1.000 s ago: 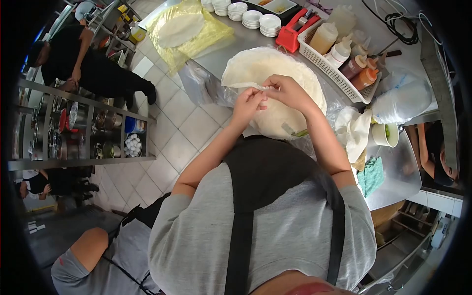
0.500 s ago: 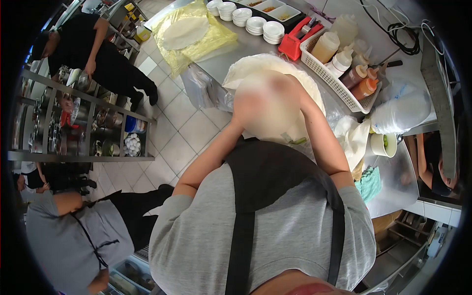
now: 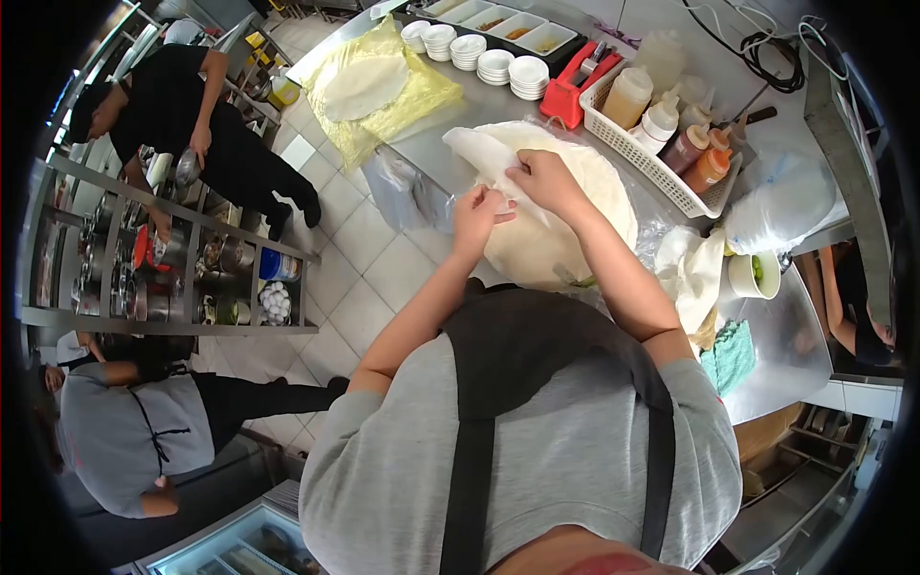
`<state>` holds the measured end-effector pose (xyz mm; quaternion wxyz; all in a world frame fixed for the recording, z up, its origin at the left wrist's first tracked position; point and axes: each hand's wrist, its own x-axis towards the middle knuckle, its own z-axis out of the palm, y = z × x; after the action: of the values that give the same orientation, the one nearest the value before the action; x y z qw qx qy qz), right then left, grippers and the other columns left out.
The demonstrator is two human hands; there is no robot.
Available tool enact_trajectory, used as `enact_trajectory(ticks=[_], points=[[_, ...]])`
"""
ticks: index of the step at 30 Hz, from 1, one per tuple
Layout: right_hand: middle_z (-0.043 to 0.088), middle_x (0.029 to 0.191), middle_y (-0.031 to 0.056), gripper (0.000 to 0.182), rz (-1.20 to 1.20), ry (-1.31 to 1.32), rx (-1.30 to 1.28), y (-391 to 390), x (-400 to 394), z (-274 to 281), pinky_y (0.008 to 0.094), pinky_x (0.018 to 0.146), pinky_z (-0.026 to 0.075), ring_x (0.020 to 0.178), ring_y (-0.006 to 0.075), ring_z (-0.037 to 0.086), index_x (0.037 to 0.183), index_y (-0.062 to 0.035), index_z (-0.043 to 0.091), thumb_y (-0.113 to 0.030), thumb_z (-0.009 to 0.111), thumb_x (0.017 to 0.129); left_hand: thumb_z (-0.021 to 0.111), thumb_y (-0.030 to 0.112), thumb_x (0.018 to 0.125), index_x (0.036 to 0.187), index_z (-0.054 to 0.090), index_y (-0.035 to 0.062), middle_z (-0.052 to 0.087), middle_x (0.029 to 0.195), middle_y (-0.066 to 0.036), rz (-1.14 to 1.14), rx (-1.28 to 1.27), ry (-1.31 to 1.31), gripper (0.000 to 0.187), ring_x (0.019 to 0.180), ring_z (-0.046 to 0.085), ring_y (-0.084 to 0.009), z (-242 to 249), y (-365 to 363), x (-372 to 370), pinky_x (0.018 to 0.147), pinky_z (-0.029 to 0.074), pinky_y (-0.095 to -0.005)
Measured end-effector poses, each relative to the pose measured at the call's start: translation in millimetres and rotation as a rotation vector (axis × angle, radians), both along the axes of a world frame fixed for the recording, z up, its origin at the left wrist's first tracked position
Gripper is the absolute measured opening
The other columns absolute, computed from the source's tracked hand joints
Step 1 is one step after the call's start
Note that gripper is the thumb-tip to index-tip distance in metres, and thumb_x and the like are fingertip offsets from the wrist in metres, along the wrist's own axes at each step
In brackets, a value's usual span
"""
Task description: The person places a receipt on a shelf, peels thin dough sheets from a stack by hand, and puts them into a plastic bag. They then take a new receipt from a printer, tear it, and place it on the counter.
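Observation:
A stack of thin, round, pale dough wrappers (image 3: 565, 249) lies on the steel counter in front of me. The top wrapper (image 3: 479, 151) is partly lifted, its left side folded up into a loose flap. My right hand (image 3: 548, 182) pinches the flap between thumb and fingers, over the middle of the stack. Just left and nearer to me, my left hand (image 3: 482, 218) has its fingers curled together at the sheet's lower edge. Beneath the left fingertips, the exact grip is hard to make out. A small green piece (image 3: 582, 283) shows at the stack's near edge.
Farther left, another pale wrapper (image 3: 364, 86) rests on yellow plastic (image 3: 422, 91). Stacked white dishes (image 3: 494, 67), a red tool (image 3: 575, 86) and a white basket (image 3: 613, 129) of squeeze bottles line the back. Right are a cloth (image 3: 730, 356) and white tub (image 3: 743, 278). Co-workers stand left.
Both hands, blurred before, now show clearly at the lifted wrapper. The co-worker at lower left has shifted, and the whole view has moved slightly.

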<state>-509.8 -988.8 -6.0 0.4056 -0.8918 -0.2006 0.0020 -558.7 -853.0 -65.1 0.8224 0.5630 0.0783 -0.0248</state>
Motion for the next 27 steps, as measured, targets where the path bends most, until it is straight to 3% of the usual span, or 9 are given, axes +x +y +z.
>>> enact_trajectory(ticks=[2,4,5,7,9,11,14,17,27], points=[[0.059,0.074,0.0241,0.02,0.023,0.026,-0.002,3,0,-5,0.0422,0.066,0.044,0.073,0.0382,0.058,0.078,0.0046,0.059,-0.016,0.057,0.076,0.057,0.019,0.085,0.081,0.049,-0.0018,0.054,0.081,-0.008,0.04,0.068,0.054,0.022,0.074,0.062,-0.0206,2,7,2,0.065,0.055,-0.0286],[0.054,0.064,0.0191,0.02,0.062,-0.029,0.028,7,3,-13,0.0349,0.057,0.04,0.057,0.0246,0.051,0.076,0.0045,0.057,-0.015,0.058,0.078,0.058,0.021,0.085,0.081,0.049,-0.001,0.054,0.082,-0.009,0.029,0.127,0.076,0.024,0.074,0.062,-0.0202,15,11,4,0.063,0.055,-0.0275],[0.054,0.064,0.0191,0.02,0.062,-0.028,0.03,8,6,-16,0.0349,0.057,0.04,0.057,0.0246,0.051,0.076,0.0045,0.057,-0.015,0.058,0.078,0.06,0.023,0.085,0.081,0.049,-0.0003,0.053,0.084,-0.01,0.018,0.183,0.1,0.026,0.073,0.063,-0.0198,19,11,3,0.06,0.055,-0.0264],[0.056,0.063,0.0102,0.018,0.108,0.087,0.15,8,11,-17,0.0302,0.056,0.039,0.058,0.0148,0.05,0.078,0.0027,0.06,-0.015,0.057,0.079,0.061,0.023,0.084,0.083,0.05,0.0,0.054,0.085,-0.01,0.006,0.229,0.046,0.025,0.076,0.061,-0.0203,19,11,0,0.062,0.054,-0.0273],[0.058,0.064,0.0099,0.018,0.107,0.164,0.256,9,15,-23,0.0304,0.057,0.041,0.058,0.0155,0.052,0.08,0.0027,0.062,-0.015,0.058,0.078,0.062,0.022,0.083,0.085,0.052,0.0003,0.054,0.086,-0.011,-0.006,0.274,-0.011,0.024,0.078,0.06,-0.0209,19,9,-4,0.064,0.052,-0.0282],[0.06,0.065,0.0096,0.019,0.106,0.238,0.361,8,20,-29,0.0306,0.058,0.043,0.058,0.0162,0.055,0.083,0.0028,0.064,-0.015,0.059,0.076,0.065,0.018,0.079,0.089,0.057,0.0028,0.056,0.088,-0.01,0.184,0.936,-0.654,0.02,0.085,0.054,-0.0233,19,7,-12,0.075,0.045,-0.0332],[0.059,0.066,0.0033,0.017,0.056,0.33,0.412,4,25,-32,0.0263,0.055,0.042,0.059,0.0094,0.052,0.083,0.0009,0.066,-0.014,0.061,0.076,0.066,0.014,0.074,0.089,0.062,0.0078,0.057,0.088,-0.006,0.226,1.155,-0.826,0.017,0.089,0.048,-0.0248,28,4,-18,0.08,0.036,-0.0359],[0.06,0.066,0.0034,0.014,0.001,0.465,0.495,2,24,-28,0.0241,0.052,0.043,0.057,0.0095,0.052,0.08,-0.0002,0.066,-0.013,0.062,0.075,0.068,0.014,0.071,0.082,0.063,0.0093,0.058,0.086,-0.002,0.254,1.241,-0.882,0.013,0.086,0.05,-0.0228,27,5,-15,0.078,0.035,-0.0358],[0.059,0.064,0.003,0.015,-0.067,0.333,0.429,-4,23,-12,0.024,0.047,0.042,0.053,0.0091,0.051,0.079,0.0007,0.066,-0.013,0.063,0.075,0.069,0.014,0.068,0.073,0.063,0.0096,0.058,0.082,-0.001,0.195,1.281,-0.911,0.01,0.083,0.05,-0.0224,30,9,-3,0.076,0.035,-0.036]])
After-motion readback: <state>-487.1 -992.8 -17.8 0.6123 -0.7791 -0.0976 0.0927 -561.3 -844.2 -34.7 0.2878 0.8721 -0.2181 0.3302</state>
